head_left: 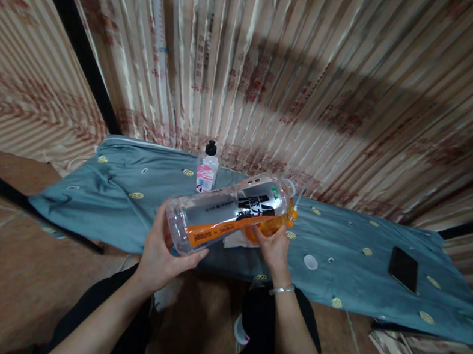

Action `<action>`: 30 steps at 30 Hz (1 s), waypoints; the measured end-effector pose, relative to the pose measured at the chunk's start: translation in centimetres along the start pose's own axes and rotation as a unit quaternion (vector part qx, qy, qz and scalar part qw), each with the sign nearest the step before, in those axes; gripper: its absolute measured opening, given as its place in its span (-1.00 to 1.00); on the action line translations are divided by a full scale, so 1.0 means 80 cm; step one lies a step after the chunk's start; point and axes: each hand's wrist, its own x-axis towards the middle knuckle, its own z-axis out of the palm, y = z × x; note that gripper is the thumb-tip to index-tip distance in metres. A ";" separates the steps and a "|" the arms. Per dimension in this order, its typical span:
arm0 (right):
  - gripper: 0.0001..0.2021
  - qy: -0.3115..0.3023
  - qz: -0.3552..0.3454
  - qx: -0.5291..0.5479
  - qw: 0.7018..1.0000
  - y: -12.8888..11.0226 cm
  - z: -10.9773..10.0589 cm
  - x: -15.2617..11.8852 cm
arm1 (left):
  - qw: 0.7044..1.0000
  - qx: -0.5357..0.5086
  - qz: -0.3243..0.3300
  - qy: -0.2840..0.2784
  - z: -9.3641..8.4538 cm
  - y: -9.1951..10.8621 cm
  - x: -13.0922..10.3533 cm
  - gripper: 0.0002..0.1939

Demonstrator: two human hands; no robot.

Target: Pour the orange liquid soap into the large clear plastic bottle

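My left hand (162,258) is wrapped round the base of a large clear bottle (228,212) with an orange, black and silver label. The bottle is tilted, its neck up to the right. Behind its neck end, my right hand (273,247) grips an orange container (271,225), partly hidden by the bottle; a bracelet is on that wrist. The bottle's mouth is close to the container's top. Something white (240,240), perhaps cloth or paper, lies under the container. A small clear bottle (207,169) with a black cap and pink label stands upright behind the large bottle.
The blue-green cloth (142,218) with yellow patterns covers a low surface. On it lie a white round cap (310,262) and, at the right, a dark phone (404,269). Striped curtains (283,69) hang behind. Black poles (69,19) run at both sides.
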 end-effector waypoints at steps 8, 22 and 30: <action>-0.07 -0.004 0.009 -0.028 1.000 0.002 0.000 0.002 | 1.000 -0.004 -0.015 -0.004 -0.001 0.004 0.002 0.02; -0.03 -0.006 -0.009 -0.030 0.999 0.007 -0.001 0.004 | 0.999 0.005 -0.039 -0.012 0.000 0.009 0.004 0.04; -0.02 -0.003 0.001 -0.018 1.000 0.004 -0.001 0.003 | 1.000 -0.005 -0.030 -0.005 0.000 0.006 0.001 0.03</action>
